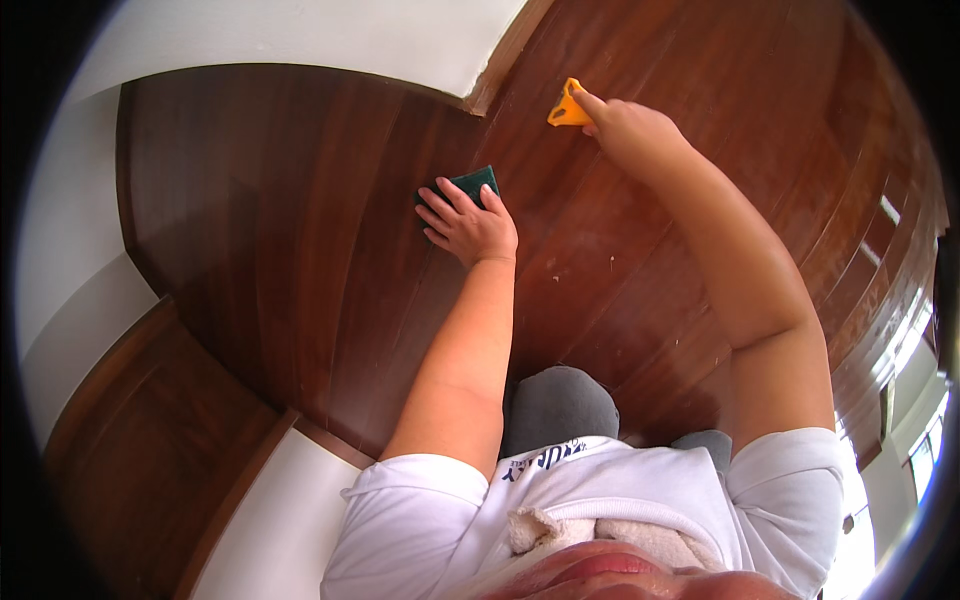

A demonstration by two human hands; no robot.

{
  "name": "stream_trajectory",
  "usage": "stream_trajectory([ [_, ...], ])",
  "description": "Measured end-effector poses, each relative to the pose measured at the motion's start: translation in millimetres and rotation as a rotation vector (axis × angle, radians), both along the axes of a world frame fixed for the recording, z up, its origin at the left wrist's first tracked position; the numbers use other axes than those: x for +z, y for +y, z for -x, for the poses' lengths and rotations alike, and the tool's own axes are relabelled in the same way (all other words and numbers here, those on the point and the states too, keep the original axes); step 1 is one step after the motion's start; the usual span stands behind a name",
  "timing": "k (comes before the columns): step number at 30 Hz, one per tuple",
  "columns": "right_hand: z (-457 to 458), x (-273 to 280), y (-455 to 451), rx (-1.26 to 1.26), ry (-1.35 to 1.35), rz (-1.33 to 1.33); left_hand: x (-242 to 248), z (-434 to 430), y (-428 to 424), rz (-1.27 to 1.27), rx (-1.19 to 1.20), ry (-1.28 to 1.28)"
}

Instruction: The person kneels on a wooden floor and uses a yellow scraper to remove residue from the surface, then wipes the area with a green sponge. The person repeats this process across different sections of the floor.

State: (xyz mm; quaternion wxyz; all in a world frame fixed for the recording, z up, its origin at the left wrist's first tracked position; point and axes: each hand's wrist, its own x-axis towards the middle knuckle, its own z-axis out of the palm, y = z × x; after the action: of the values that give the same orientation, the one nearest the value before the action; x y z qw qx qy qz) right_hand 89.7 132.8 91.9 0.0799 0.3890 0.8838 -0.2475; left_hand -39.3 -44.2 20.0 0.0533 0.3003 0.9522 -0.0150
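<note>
My left hand (474, 227) lies over a dark green scouring pad (477, 181) on the dark reddish-brown wooden plank floor (420, 307). Its fingers spread across the pad, and the thumb rests at the pad's right side. Farther forward and to the right, my right hand (634, 127) grips a yellow plastic scraper (568, 106). The index finger is laid along the scraper, which is held low at the floor; whether its edge touches the boards I cannot tell. Small pale specks (555, 278) dot the boards between my arms and knee.
A white wall corner (450, 45) with a wooden baseboard (504, 64) juts in ahead of the hands. At the lower left stands a brown wooden door (157, 427) in a frame. My grey-clad knee (562, 405) is on the floor side near me. Bright windows (928, 450) show at the right rim.
</note>
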Motion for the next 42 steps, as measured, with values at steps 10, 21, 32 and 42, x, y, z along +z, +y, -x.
stream_trajectory([
  [10,28,-1,2,0.028,-0.154,0.177,-2,0,1,-0.037,0.001,0.000],
  [21,30,-6,-6,-0.039,0.019,0.094,-5,1,-1,-0.036,-0.001,0.007],
  [32,-21,-1,-16,-0.095,-0.055,0.074,-4,2,0,-0.030,-0.019,0.024],
  [42,35,-17,12,-0.074,-0.040,0.120,-4,2,0,-0.027,-0.007,0.019],
])
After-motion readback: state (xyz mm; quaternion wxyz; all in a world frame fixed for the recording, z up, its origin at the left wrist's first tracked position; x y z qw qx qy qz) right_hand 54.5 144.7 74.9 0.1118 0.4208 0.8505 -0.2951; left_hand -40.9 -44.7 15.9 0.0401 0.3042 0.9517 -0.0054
